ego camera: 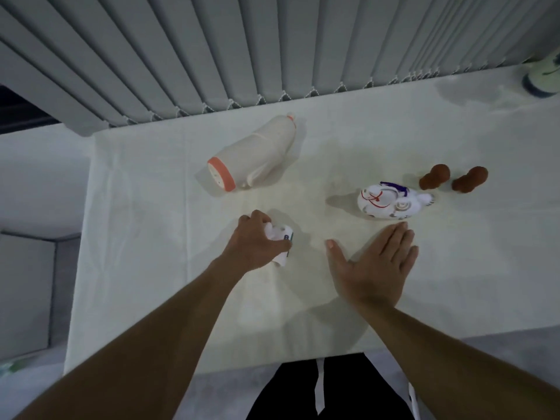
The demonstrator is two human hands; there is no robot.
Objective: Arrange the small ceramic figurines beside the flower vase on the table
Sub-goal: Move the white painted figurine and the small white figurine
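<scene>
Left hand (256, 241) grips a white figurine (280, 241); right hand (377, 265) hovers flat.

Single head view — looking steeply down, close over the table (151, 183).

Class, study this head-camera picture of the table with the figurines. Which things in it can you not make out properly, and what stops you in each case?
Head view only:
- Small white figurine: mostly covered by the left hand; its shape cannot be told.
- Object at the far right corner: cut off by the frame edge and blurred.
- Two brown figurines: too small and dim for detail.
- Tablecloth under the right hand: hidden.
</scene>
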